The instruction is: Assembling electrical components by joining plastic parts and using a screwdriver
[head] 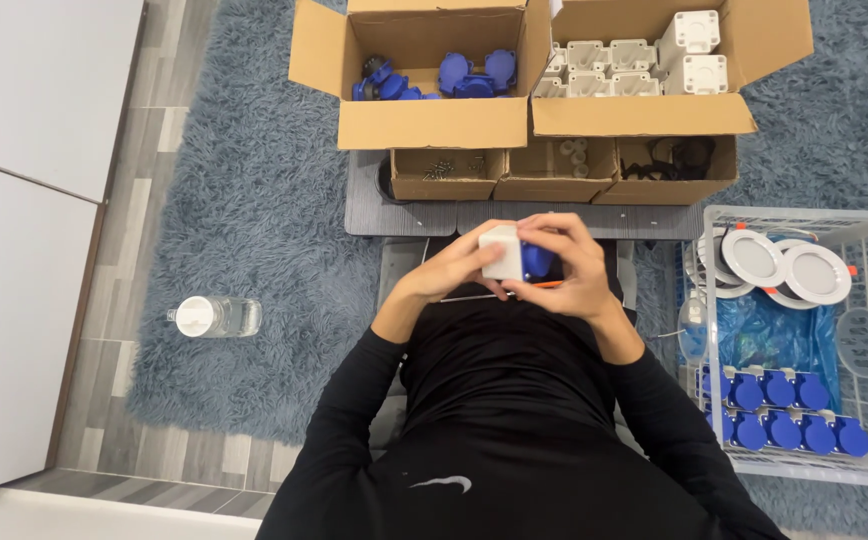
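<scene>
Both my hands meet in front of my chest around one small part. My left hand (pixel 457 266) grips the white box-shaped housing (pixel 502 250) from the left. My right hand (pixel 572 268) closes over its blue socket cap (pixel 536 261) from the right, fingers curled across the top. A thin orange piece shows just under the part, between my hands. I wear black long sleeves.
On the low grey table (pixel 374 205) stand a cardboard box of blue socket parts (pixel 434 78), a box of white housings (pixel 634 65) and three small trays (pixel 554 170) with screws and bits. A white wire basket (pixel 804 340) at right holds round lamps and finished blue-capped units. A water bottle (pixel 216 316) lies on the rug.
</scene>
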